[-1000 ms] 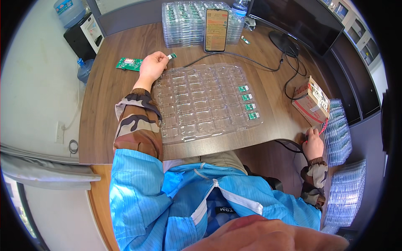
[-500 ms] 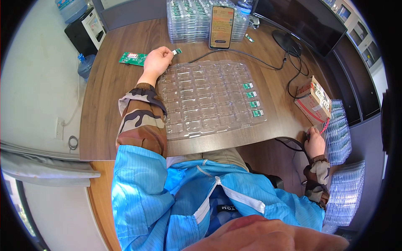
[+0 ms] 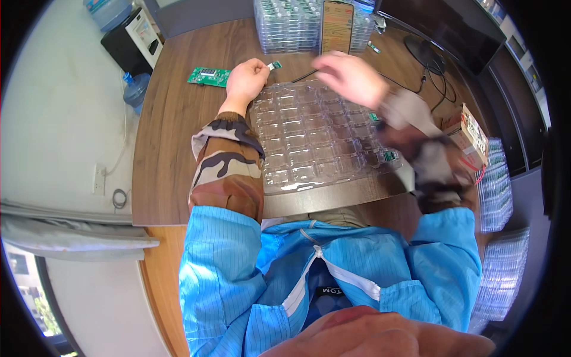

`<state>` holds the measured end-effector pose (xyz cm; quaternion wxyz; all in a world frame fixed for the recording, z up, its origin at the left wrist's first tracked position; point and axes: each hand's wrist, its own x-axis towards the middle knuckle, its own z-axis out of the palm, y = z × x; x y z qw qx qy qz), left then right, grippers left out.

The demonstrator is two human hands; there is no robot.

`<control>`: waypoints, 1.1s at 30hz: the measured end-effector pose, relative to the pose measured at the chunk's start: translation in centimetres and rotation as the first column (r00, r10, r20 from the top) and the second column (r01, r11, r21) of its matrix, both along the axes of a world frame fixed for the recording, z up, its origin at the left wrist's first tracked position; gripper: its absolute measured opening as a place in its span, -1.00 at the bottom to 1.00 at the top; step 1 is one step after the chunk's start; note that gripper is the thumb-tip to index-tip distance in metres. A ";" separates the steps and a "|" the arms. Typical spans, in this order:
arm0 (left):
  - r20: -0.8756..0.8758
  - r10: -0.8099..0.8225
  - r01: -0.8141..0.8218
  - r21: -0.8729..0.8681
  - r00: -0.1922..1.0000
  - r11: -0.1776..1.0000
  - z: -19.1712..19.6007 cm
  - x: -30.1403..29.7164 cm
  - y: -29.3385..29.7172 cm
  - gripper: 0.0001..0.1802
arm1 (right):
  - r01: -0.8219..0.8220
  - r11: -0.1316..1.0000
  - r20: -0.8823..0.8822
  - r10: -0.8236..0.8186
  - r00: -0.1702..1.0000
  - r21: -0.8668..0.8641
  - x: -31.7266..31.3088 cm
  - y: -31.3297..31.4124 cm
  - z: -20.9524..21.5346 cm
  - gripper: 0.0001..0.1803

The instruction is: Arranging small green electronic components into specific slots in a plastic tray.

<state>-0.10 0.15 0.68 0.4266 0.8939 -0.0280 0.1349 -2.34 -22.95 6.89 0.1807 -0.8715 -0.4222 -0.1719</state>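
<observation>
My left hand (image 3: 247,80) rests on the table past the far left corner of a clear plastic tray (image 3: 293,185). Its fingers pinch a small green circuit board (image 3: 275,65) with a metal plug end. Just left of that hand lies a larger green circuit board (image 3: 208,76) with a digit display, partly hidden by the hand. My right hand (image 3: 352,77) is over the tray's far side, in front of a phone, its fingers smeared by motion. Small circuit boards (image 3: 389,156) sit in the tray's right column, several of them covered by my right sleeve.
Filled clear trays (image 3: 286,33) are stacked behind the upright phone (image 3: 337,28). A monitor (image 3: 455,35), black cable (image 3: 443,101) and cardboard box (image 3: 473,138) stand to the right. A loose small board (image 3: 373,47) lies far right. More tray stacks (image 3: 496,196) are beyond the right edge.
My right hand has moved from beside the cardboard box up and left over the tray. The larger board's display was lit red and now looks dark. My left hand keeps its grip.
</observation>
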 end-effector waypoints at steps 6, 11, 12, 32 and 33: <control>0.030 -0.016 0.016 0.011 0.999 1.000 -0.6 0.0 0.3 -0.80 | 0.156 0.978 -0.189 -0.128 0.974 0.139 5.4 7.9 -4.4 -0.78; 0.025 -0.007 0.007 -0.008 1.000 1.000 -0.6 -0.1 0.2 -0.84 | 0.176 0.970 -0.217 -0.138 0.966 0.170 5.4 8.3 -3.9 -0.82; 0.019 -0.009 0.009 0.001 1.000 1.000 -0.6 -0.1 0.4 -0.84 | 0.180 0.970 -0.252 -0.135 0.958 0.165 5.5 8.6 -3.7 -0.82; 0.004 -0.016 0.017 -0.109 1.000 0.994 -0.4 -0.3 0.0 -0.84 | 0.359 0.933 -0.423 -0.332 0.843 -0.019 8.2 6.4 -3.6 -0.85; 0.001 -0.022 0.022 -0.125 1.000 0.992 -0.6 -0.3 0.1 -0.85 | 0.356 0.930 -0.440 -0.360 0.823 -0.096 8.2 6.0 -3.7 -0.85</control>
